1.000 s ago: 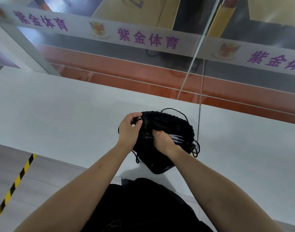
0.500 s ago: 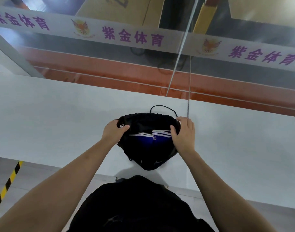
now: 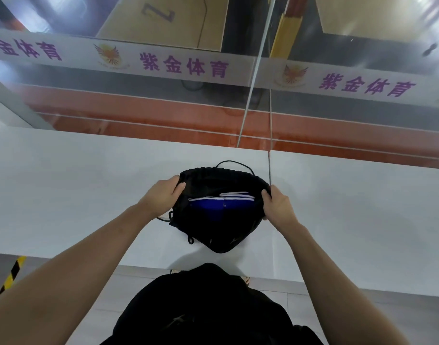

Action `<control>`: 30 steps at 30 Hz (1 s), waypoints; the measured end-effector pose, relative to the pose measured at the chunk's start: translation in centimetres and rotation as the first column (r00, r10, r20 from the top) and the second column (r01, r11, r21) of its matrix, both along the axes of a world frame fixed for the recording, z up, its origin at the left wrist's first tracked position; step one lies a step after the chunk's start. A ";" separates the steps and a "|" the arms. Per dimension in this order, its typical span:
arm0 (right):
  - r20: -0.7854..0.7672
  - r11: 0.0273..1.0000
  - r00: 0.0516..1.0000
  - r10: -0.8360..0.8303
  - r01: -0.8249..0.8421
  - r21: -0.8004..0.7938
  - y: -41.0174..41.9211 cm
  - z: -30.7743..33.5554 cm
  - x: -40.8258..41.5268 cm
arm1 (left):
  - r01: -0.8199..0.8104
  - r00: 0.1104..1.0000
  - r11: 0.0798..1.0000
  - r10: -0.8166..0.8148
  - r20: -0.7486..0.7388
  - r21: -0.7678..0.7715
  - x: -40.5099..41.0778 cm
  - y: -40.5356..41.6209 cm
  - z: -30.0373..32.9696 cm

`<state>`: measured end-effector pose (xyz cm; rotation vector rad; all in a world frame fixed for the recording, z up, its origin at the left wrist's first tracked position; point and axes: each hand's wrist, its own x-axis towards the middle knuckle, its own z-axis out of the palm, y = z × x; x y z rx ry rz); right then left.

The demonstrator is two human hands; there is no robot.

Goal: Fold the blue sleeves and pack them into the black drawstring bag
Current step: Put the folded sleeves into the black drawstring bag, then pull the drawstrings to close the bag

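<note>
Fingers (image 3: 177, 189) of left hand (image 3: 161, 195) and right hand (image 3: 278, 204) curl over opposite rims of black drawstring bag (image 3: 218, 232), holding mouth wide on white worktop (image 3: 64, 183). Blue sleeves (image 3: 221, 204) sit inside, between both hands. Packing step looks near done; next move likely calls for finding cords and cinching.

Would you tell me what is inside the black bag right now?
Blue sleeves with white-striped edges lie inside the bag, whose mouth the left hand and right hand hold open. Anything beneath them is covered.

Left hand (image 3: 161, 195), right hand (image 3: 278, 205) gripping.
</note>
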<state>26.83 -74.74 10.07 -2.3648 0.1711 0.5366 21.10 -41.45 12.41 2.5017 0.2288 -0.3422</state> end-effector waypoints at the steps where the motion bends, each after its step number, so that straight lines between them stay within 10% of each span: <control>1: 0.001 0.998 0.999 -0.041 0.041 0.052 -0.2 1.1 0.1 | 0.007 1.000 1.000 -0.007 0.012 -0.022 0.3 0.3 0.5; 5: 0.044 0.966 0.991 -0.124 0.110 0.234 -0.7 4.7 0.3 | -0.128 0.990 0.944 0.141 0.022 -0.305 1.7 1.9 2.1; 14: 0.122 0.861 0.979 -0.163 0.081 0.502 -0.2 11.5 1.4 | -0.337 0.886 0.482 0.454 -0.099 -0.809 4.1 2.6 6.3; 18: 0.161 0.946 0.984 -0.074 0.019 0.323 -1.0 10.2 2.0 | -0.366 0.897 0.582 0.428 -0.109 -0.726 4.4 4.7 4.8; 24: 0.303 0.952 0.910 -0.284 0.231 0.200 -4.8 8.5 3.2 | -0.636 0.646 0.431 0.751 -0.137 -0.640 4.4 10.0 2.9; 30: 0.123 0.959 0.982 -0.143 0.107 0.264 -3.6 8.7 3.3 | -0.343 0.930 0.739 0.356 -0.096 -0.580 3.6 8.1 4.0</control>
